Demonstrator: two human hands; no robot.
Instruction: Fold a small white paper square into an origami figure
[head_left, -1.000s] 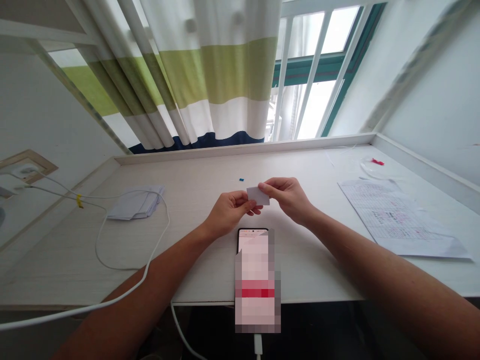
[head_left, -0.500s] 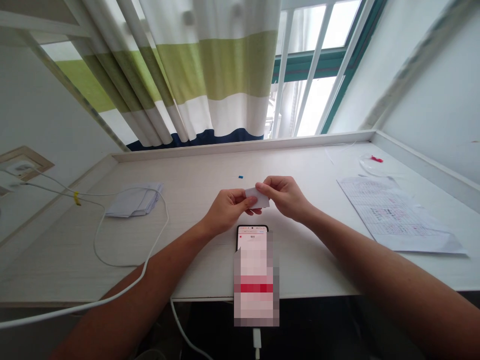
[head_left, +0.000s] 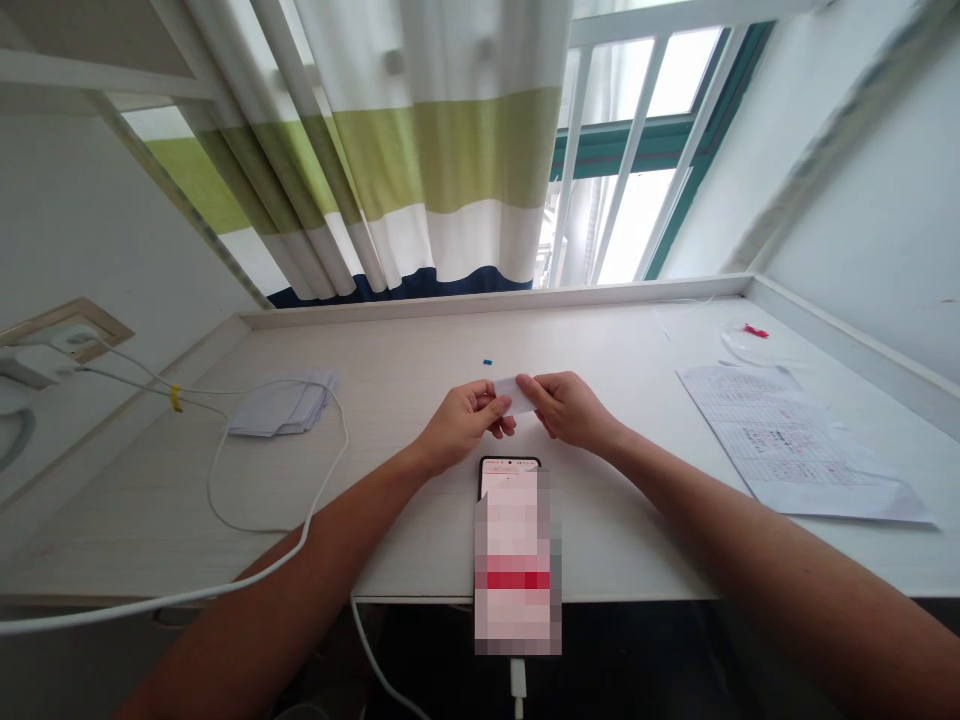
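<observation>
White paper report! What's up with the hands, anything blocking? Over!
Left hand, right hand: both pinching. White paper: held between them. Phone: nearer the body, not blocking.

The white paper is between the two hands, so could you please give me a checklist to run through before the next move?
1. Left hand holding the white paper: ok, left thumb laid over it.
2. Right hand holding it too: ok, right thumb over its far edge.
3. Phone apart from both hands: ok, it lies nearer the camera.
4. White cable clear of the left forearm in view: not ok, it crosses in front.
5. Blue piece apart from both hands: ok, it lies beyond them.
6. Paper single or folded: cannot tell.
</observation>
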